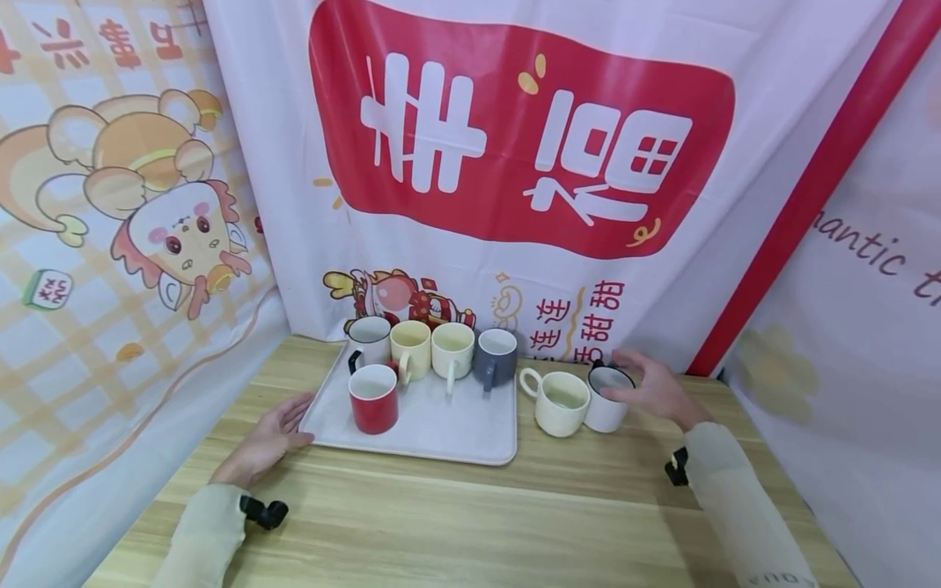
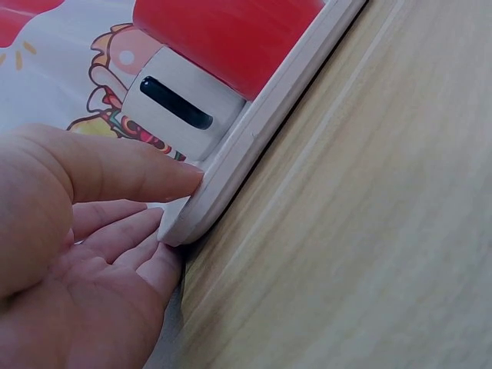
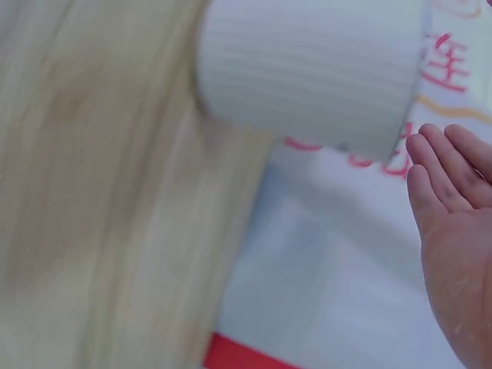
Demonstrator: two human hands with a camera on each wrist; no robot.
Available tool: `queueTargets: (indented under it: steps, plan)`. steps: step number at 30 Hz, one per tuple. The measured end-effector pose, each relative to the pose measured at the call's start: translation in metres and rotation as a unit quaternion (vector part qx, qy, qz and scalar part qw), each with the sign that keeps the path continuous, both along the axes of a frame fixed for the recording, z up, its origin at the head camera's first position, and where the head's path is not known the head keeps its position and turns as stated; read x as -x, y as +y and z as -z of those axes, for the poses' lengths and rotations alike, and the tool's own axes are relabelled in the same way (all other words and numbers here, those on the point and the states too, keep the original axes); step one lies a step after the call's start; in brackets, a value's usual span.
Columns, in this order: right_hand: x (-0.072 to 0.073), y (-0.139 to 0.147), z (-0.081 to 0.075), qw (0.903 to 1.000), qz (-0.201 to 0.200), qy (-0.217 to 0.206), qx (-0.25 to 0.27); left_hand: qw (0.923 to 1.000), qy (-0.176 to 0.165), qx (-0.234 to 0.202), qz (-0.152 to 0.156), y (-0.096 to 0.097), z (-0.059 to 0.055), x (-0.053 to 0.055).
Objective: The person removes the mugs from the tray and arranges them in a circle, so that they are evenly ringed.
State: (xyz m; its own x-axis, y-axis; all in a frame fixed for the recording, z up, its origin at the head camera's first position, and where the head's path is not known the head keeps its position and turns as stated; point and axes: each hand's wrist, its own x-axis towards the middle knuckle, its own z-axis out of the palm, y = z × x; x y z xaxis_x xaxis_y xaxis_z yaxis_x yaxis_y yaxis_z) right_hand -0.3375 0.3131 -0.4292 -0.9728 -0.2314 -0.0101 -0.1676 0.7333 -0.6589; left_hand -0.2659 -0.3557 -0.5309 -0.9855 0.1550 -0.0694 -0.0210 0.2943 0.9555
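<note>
My left hand holds the front left corner of a pale rectangular tray, the thumb on its rim and the fingers along its side. A red mug stands in the tray's front left part. My right hand reaches around the far right of a white mug with a dark rim, its fingers straight behind the mug and the thumb over the rim. In the right wrist view that ribbed white mug is beside the extended fingers. Touching its left is a cream mug with a ring handle.
Along the tray's back stand a white mug with a black handle, a yellow mug, a pale cream mug and a dark grey mug. The wooden table meets printed curtains behind and at both sides.
</note>
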Motion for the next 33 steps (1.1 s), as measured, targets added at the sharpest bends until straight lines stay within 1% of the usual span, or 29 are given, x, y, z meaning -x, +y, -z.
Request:
queueTargets:
  steps: [3,7,10,12,16,19,22,25,30,33]
  plan:
    - [-0.004,-0.015,-0.012,0.9997,-0.016,0.020,0.004,1.0000,-0.002,0.002,-0.002,0.000,-0.001,0.001]
    - [-0.006,-0.038,-0.021,0.9976,-0.055,0.043,0.010,1.0000,-0.002,0.004,-0.001,0.000,-0.002,0.000]
    - [-0.009,-0.060,-0.023,0.9938,-0.092,0.060,0.018,1.0000,0.000,0.003,-0.002,-0.001,-0.002,0.000]
    - [-0.011,-0.077,-0.025,0.9915,-0.110,0.066,0.021,1.0000,-0.001,0.003,-0.002,-0.001,-0.002,0.000]
    - [-0.016,-0.113,-0.025,0.9889,-0.134,0.058,0.029,1.0000,-0.003,-0.002,-0.002,-0.001,-0.001,0.000]
    - [-0.017,-0.139,-0.021,0.9857,-0.154,0.064,0.028,1.0000,-0.002,-0.006,0.001,-0.001,-0.001,0.000]
    - [-0.017,-0.166,-0.015,0.9798,-0.177,0.092,0.018,1.0000,0.000,-0.004,0.003,0.000,-0.001,0.000]
    - [-0.017,-0.194,-0.009,0.9765,-0.184,0.111,0.020,1.0000,-0.002,-0.001,0.001,0.000,-0.001,0.000]
    - [-0.023,-0.240,0.004,0.9758,-0.171,0.126,0.051,1.0000,-0.002,-0.006,0.000,0.000,-0.001,0.000]
    - [-0.029,-0.266,0.013,0.9748,-0.162,0.130,0.081,1.0000,-0.001,-0.006,0.001,0.000,0.000,0.000]
